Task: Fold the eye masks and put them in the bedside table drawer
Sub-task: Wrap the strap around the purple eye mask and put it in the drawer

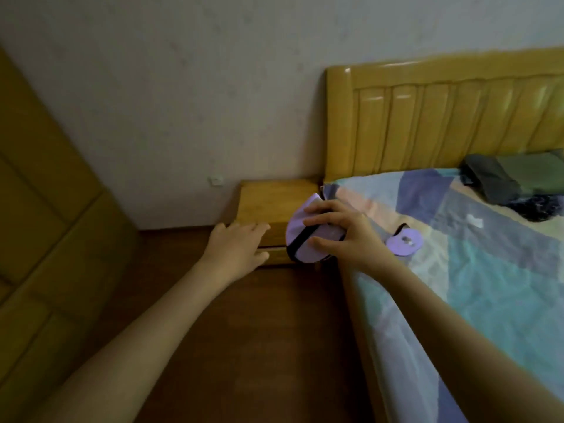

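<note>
My right hand [338, 232] grips a folded lilac eye mask [300, 236] with a black strap, holding it in the air between the bed edge and the bedside table. My left hand [236, 244] reaches to the front of the wooden bedside table [274, 199], fingers extended against the drawer front [276, 232] at its top edge. The drawer looks closed or barely ajar. A second lilac eye mask [404, 242] lies flat on the bed just right of my right hand.
The bed [473, 270] with a patchwork sheet fills the right side, its wooden headboard [442, 117] against the wall. Dark folded clothes [512, 181] lie near the headboard. A wooden wardrobe [45, 209] stands at left. Brown floor lies between.
</note>
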Tool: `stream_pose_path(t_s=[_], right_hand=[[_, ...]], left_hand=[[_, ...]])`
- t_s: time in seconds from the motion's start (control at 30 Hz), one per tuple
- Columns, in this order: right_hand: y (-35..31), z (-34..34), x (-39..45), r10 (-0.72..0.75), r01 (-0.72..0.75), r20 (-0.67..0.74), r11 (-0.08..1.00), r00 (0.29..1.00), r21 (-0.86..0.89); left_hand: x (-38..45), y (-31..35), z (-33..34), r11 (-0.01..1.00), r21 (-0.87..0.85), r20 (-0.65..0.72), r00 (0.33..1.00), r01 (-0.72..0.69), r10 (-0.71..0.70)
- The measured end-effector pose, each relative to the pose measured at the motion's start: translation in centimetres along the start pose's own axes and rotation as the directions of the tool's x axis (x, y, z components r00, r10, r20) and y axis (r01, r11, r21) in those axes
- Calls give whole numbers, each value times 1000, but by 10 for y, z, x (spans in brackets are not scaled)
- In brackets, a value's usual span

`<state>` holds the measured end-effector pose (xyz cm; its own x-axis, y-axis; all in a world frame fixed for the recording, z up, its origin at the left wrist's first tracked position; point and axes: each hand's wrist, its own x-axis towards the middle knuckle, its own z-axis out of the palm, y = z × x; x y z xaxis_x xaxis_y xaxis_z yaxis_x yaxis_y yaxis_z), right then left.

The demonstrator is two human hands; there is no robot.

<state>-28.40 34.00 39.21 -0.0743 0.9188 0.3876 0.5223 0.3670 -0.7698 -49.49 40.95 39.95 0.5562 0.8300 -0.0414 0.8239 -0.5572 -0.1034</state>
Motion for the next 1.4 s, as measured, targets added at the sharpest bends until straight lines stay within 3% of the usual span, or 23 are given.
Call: stream_pose_path(t_s=[0.27, 0.73, 0.9, 0.97, 1.0, 1.1, 1.17, 1.23, 1.3, 1.4], right_hand=[[99, 94, 80, 152, -162, 192, 986, 970, 36], [468, 174, 244, 379, -407, 286, 913, 880, 41], [559, 212, 250, 467, -501, 284, 864, 837, 57], [586, 224, 247, 482, -517, 279, 854, 830, 64], [598, 230, 245, 491, -526, 276, 848, 826, 66], [626, 240, 241, 513, -549, 270, 833, 815, 71], [637, 241, 240, 526, -564, 268, 821, 807, 85], [644, 239, 239, 551, -592, 269, 800, 790, 100], [649, 236, 239, 567, -609, 261, 784, 781, 118], [654, 232, 241, 572, -609, 251, 786, 781, 107]], left_hand=[[75, -81, 110, 995, -83, 138, 990, 54, -42], [396, -129, 417, 926, -305, 264, 954, 221, -140], [469, -119, 521, 837, -421, 434, 888, 349, -152], [492, -116, 555, 707, -535, 504, 846, 463, -173], [505, -116, 569, 579, -614, 540, 821, 537, -188], [544, -113, 591, -29, -701, 701, 680, 713, -214], [561, -104, 597, -303, -595, 802, 571, 744, -173], [568, -91, 601, -478, -520, 841, 524, 708, -137], [570, -78, 605, -618, -482, 844, 518, 621, -139], [577, -71, 607, -724, -449, 850, 501, 524, -164]])
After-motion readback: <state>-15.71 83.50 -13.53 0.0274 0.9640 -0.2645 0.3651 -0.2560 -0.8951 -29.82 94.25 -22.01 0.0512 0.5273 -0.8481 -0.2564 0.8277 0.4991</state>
